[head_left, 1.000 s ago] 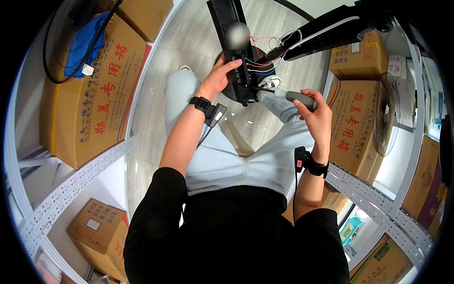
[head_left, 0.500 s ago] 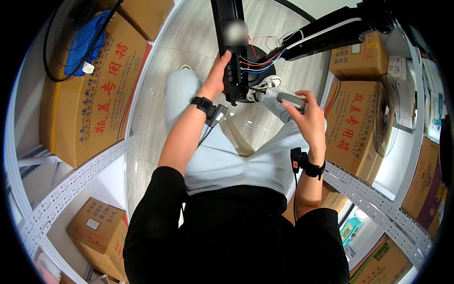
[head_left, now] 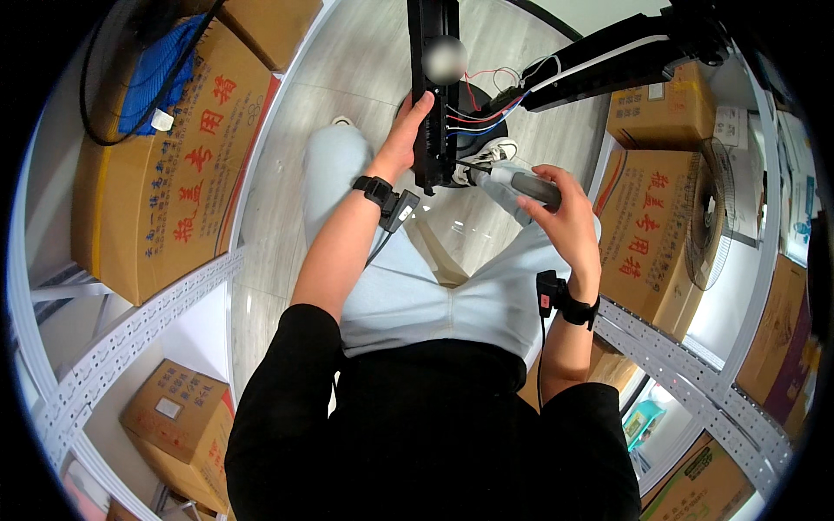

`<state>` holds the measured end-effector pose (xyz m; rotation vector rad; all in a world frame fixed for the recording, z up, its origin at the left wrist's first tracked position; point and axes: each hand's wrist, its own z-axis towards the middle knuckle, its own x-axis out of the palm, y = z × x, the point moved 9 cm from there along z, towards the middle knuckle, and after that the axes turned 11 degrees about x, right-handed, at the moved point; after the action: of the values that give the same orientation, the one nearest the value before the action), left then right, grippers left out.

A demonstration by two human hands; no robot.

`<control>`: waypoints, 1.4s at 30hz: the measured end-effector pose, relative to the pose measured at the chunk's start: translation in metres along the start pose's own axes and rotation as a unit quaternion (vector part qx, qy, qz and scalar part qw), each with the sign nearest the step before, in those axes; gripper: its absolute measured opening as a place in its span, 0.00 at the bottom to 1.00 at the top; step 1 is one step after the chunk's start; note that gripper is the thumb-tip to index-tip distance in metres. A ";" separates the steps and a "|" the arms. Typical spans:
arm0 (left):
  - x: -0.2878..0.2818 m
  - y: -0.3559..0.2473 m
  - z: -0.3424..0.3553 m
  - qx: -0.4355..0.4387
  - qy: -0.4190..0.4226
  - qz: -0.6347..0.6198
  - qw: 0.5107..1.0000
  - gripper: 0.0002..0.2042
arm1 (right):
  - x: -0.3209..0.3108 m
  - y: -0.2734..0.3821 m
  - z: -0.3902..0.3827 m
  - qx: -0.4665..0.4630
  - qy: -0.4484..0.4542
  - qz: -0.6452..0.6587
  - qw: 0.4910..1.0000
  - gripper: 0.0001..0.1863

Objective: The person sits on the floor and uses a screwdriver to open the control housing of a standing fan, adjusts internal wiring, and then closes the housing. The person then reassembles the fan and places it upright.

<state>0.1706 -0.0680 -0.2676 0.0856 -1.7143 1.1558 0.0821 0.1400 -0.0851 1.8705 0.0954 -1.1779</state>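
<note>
My left hand is closed around the side of a long black housing held upright in front of me. A round, blurred pale spot shows on its upper part. Red, white and blue wires run from its right side toward a black arm. In my right hand is a grey and white screwdriver, its thin dark shaft pointing left. The shaft's end reaches the lower right edge of the housing; whether it sits in a screw is too small to tell.
A round black base stands on the floor by my shoe. Metal shelves with cardboard boxes flank me, a large box at left and another at right. Wire fan guards hang at both sides.
The black housing has shifted slightly to the right with my left hand. My right fingers have closed further around the screwdriver, which has tilted a little.
</note>
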 end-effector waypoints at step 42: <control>-0.007 0.007 0.001 -0.024 -0.018 -0.052 0.998 0.25 | -0.003 -0.020 0.006 0.235 0.023 -0.022 0.971 0.20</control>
<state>0.1701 -0.0681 -0.2775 0.1662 -1.7471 1.0415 0.0666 0.1484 -0.0967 2.3176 -0.1294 -1.2660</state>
